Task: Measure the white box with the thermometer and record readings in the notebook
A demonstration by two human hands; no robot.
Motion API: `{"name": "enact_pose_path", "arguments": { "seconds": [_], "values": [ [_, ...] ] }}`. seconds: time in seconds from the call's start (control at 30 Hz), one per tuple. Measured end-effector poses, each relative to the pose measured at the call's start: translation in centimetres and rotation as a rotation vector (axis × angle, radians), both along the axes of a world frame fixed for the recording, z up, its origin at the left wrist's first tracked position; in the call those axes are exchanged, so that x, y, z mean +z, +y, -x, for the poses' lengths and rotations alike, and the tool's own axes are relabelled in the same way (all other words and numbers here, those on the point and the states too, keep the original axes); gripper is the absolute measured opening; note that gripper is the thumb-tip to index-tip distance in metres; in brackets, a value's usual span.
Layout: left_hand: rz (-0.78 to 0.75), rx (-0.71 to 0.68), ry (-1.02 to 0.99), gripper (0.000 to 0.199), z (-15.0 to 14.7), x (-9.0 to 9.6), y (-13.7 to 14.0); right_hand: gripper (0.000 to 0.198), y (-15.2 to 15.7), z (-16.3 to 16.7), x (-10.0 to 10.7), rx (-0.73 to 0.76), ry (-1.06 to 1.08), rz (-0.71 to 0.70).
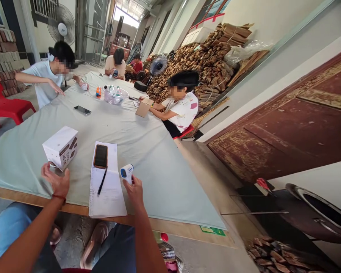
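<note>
My right hand (135, 192) is closed round the grip of a white and blue infrared forehead thermometer (127, 172), held over the table edge side of the cloth. My left hand (57, 182) has its fingers spread beside the near lower corner of a white box (58, 146) with brown print; whether the fingertips touch it I cannot tell. Between my hands lie white paper sheets (110, 189). A dark phone (100, 156) rests on their upper part, and a black pen (102, 181) lies below it.
A grey-green cloth (159, 170) covers the long table. Farther along are another phone (82, 110), a clear basin (116, 97) with bottles, and an orange box (98, 92). One person (183, 108) holds a cardboard piece (144, 107); others sit around. Stacked firewood (210, 57) lines the wall.
</note>
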State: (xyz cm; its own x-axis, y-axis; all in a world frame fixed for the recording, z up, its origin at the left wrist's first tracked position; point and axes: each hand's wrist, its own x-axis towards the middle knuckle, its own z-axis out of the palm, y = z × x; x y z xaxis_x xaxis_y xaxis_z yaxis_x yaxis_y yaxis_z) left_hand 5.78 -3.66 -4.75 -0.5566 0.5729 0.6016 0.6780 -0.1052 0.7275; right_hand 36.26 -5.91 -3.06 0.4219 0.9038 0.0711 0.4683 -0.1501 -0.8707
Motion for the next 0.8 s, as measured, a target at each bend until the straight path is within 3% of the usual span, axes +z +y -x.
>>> {"name": "enact_pose_path", "arguments": {
  "seconds": [0.03, 0.1, 0.2, 0.3, 0.37, 0.43, 0.53, 0.6, 0.8],
  "values": [
    [-0.010, -0.057, 0.039, 0.072, -0.9, -0.1, -0.6, 0.039, 0.2, -0.9, -0.4, -0.021, -0.136, 0.046],
    [0.022, -0.308, 0.136, 0.046, -2.8, -0.5, -1.2, 0.033, 0.5, -2.3, -0.9, -0.019, -0.354, 0.159],
    [0.253, -0.571, 0.277, 0.028, -4.9, -1.0, -0.5, 0.033, 0.7, -2.8, -1.3, -0.024, -0.542, 0.219],
    [0.403, -0.579, 0.334, 0.023, -5.6, -1.2, 0.9, 0.032, 0.8, -1.0, -1.5, -0.013, -0.567, 0.033],
    [0.440, -0.553, 0.370, 0.024, -5.7, -1.1, 1.4, 0.026, 1.2, 1.4, -1.4, 0.124, -0.485, -0.065],
    [0.471, -0.542, 0.416, 0.029, -5.7, -1.0, 1.5, 0.025, 2.0, 4.0, -1.3, 0.241, -0.403, -0.021],
    [0.485, -0.563, 0.458, 0.033, -5.9, -0.9, 1.2, 0.034, 3.5, 7.0, -0.8, 0.258, -0.414, 0.126],
    [0.489, -0.578, 0.469, 0.031, -6.2, -0.8, 1.0, 0.042, 4.3, 7.8, -0.8, 0.265, -0.419, 0.140],
    [0.544, -0.551, 0.530, 0.029, -6.9, 0.1, 0.6, 0.038, 3.9, 6.6, -2.6, 0.307, 0.062, -0.234]
  ]
}}
